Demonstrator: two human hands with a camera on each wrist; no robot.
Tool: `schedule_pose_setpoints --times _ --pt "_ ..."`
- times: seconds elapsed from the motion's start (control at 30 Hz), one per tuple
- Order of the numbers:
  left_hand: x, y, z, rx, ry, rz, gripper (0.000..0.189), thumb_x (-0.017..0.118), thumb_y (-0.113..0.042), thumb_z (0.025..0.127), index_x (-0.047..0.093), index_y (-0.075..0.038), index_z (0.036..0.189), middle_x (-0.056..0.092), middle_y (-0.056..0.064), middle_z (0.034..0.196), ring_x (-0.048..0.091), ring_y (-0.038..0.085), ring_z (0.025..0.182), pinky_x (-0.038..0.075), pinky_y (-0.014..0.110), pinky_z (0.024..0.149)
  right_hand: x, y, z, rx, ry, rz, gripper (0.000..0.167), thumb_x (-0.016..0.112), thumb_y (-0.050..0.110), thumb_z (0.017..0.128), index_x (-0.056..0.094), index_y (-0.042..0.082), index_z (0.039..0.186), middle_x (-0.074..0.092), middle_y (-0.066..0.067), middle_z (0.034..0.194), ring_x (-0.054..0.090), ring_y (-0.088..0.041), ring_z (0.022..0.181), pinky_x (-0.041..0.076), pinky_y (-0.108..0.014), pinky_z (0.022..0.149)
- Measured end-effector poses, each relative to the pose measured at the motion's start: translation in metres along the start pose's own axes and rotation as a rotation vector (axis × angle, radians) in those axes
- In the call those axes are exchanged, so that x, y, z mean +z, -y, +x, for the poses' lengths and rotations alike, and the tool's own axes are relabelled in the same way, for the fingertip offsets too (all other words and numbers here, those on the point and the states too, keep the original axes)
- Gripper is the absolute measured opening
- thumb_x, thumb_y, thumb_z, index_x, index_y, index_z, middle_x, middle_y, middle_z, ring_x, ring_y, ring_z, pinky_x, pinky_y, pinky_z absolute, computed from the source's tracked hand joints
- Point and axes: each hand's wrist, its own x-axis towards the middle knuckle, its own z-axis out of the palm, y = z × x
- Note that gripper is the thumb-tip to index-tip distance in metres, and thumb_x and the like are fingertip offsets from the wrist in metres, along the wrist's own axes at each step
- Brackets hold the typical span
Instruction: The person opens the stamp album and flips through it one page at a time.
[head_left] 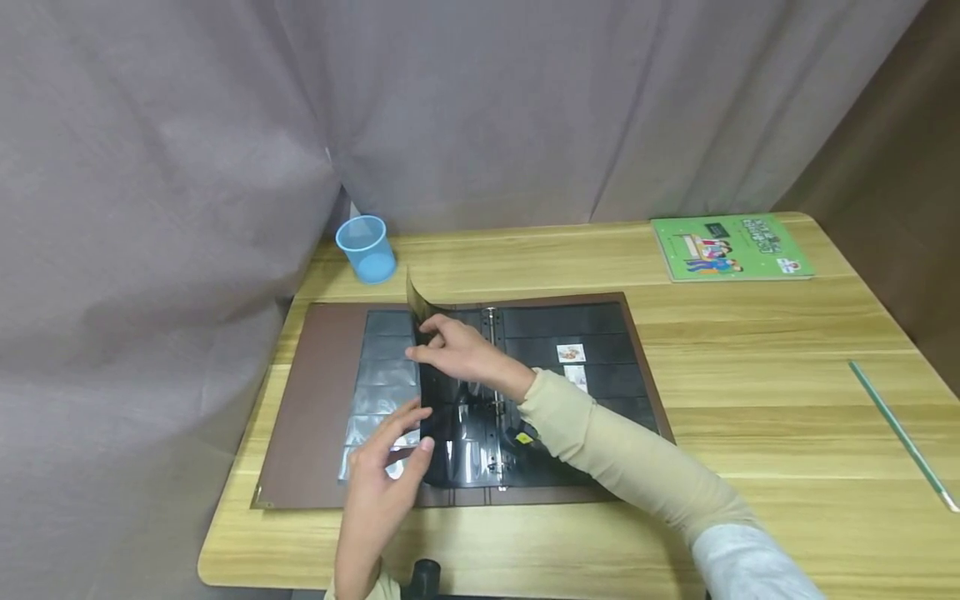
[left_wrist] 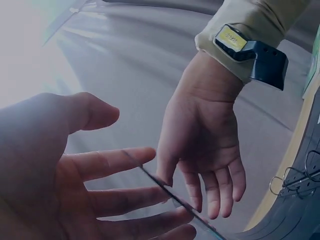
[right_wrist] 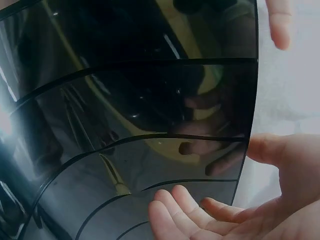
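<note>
A brown stamp album (head_left: pixel 330 400) lies spread on the table, with one black pocket page (head_left: pixel 457 425) standing up near its middle. My right hand (head_left: pixel 461 346) reaches across to the upper part of that page. In the right wrist view its fingers (right_wrist: pixel 185 210) extend in front of the page, with the thumb at the edge. Lower down, my left hand (head_left: pixel 386 467) has its fingertips right at the page's free edge. In the left wrist view those fingers (left_wrist: pixel 115 162) are straight and spread, thumb apart. Two small stamps (head_left: pixel 571 353) show on the right page.
A light blue cup (head_left: pixel 367 250) stands behind the album at the back left. At the back right lies a green book (head_left: pixel 731 247). A thin green stick (head_left: pixel 900 433) lies along the right side of the table. Grey curtain (head_left: pixel 480 117) hangs behind the table.
</note>
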Motion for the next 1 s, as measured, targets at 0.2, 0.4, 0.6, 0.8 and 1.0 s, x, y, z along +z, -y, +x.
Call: schedule_pose_setpoints --times 0.2,0.4,0.6,0.8,1.0 --pt "0.001 0.001 0.0 -0.025 -0.002 0.052 0.026 0.07 -0.007 0.092 0.072 -0.005 0.118 0.06 0.018 0.139 0.06 0.039 0.123 0.06 0.043 0.077 -0.008 0.001 0.0 -0.014 0.015 0.007 0.062 0.06 0.041 0.101 0.045 0.001 0.147 0.067 -0.013 0.117 0.065 -0.027 0.105 0.053 -0.042 0.091" --pt "-0.002 0.007 -0.001 -0.055 -0.058 0.065 0.028 0.073 -0.002 0.088 0.071 0.001 0.116 0.061 0.021 0.136 0.065 0.039 0.114 0.061 0.041 0.075 -0.038 -0.013 -0.007 -0.012 -0.008 0.087 0.059 0.057 0.037 0.103 0.044 0.001 0.148 0.061 -0.018 0.129 0.061 -0.033 0.116 0.052 -0.047 0.094" --pt "-0.005 0.014 -0.003 -0.058 -0.111 0.059 0.027 0.074 0.002 0.087 0.07 0.003 0.113 0.062 0.023 0.134 0.068 0.042 0.105 0.06 0.041 0.074 -0.071 -0.039 -0.018 -0.008 -0.083 0.059 0.052 0.059 0.029 0.103 0.048 0.0 0.144 0.06 -0.02 0.129 0.058 -0.033 0.119 0.049 -0.049 0.098" --pt "-0.009 0.019 -0.005 -0.13 -0.148 0.088 0.026 0.073 0.004 0.087 0.068 0.003 0.112 0.064 0.021 0.132 0.071 0.04 0.1 0.06 0.042 0.074 -0.096 -0.068 -0.029 0.025 -0.166 -0.006 0.053 0.063 0.024 0.101 0.046 -0.002 0.144 0.058 -0.024 0.131 0.058 -0.037 0.121 0.049 -0.05 0.098" --pt "-0.015 0.027 -0.007 -0.191 -0.183 0.125 0.026 0.073 0.003 0.088 0.067 0.001 0.113 0.065 0.02 0.13 0.071 0.037 0.099 0.06 0.043 0.075 -0.112 -0.102 -0.038 0.041 -0.181 -0.143 0.064 0.065 0.024 0.099 0.038 -0.005 0.15 0.049 -0.028 0.143 0.05 -0.044 0.13 0.044 -0.056 0.104"
